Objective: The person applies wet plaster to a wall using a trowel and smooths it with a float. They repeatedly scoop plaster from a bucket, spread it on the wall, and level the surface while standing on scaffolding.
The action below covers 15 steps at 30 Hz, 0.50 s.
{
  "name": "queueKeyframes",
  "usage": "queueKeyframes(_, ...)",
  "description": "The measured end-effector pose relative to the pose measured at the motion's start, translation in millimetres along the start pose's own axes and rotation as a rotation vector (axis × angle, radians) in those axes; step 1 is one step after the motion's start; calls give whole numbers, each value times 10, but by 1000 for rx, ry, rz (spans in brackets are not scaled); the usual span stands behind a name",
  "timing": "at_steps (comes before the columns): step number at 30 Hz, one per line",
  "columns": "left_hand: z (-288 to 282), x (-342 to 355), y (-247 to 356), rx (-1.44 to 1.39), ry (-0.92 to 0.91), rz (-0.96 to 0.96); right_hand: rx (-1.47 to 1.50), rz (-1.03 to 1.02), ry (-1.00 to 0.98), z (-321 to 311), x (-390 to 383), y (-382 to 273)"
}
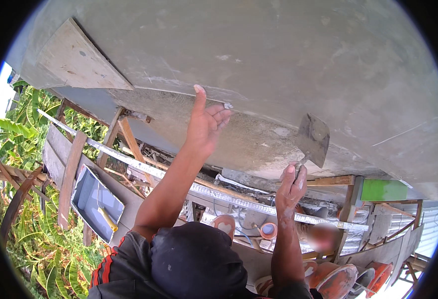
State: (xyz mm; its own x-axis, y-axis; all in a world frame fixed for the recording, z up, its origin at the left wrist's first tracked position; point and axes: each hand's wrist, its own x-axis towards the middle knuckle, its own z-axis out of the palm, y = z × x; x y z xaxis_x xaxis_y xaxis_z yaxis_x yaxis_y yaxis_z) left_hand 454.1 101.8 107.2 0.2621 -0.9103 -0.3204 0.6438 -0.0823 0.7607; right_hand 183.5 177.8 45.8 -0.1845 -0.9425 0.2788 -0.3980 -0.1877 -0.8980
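Note:
My left hand (206,124) is raised to the lower edge of the smooth grey plastered surface (279,55). Its thumb points up and its fingers are stretched out; a small whitish bit (227,106) shows at the fingertips, and I cannot make out what it is. In my right hand (292,187) is the handle of a trowel (314,139) with a flat, squarish, stained blade. The blade lies over the rough, pale underside strip (249,139), close to the plastered surface; whether it touches cannot be told. Whitish smears mark my right hand and forearm.
A grey tray (87,187) with a yellow-handled roller (108,218) rests on boards at left. A long perforated metal bar (259,205) crosses below my hands. Orange buckets (338,279) stand lower right, near another person (323,236). A flat board (77,57) is upper left.

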Motion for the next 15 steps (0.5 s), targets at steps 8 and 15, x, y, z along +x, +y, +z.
queueKeyframes(8, 91, -24, 42, -1, 19, 4, -64, -201, -413, 336, 247, -169)
queueKeyframes(15, 59, -29, 43, -15, -5, -1, -208, -207, -387, 393, 384, -160)
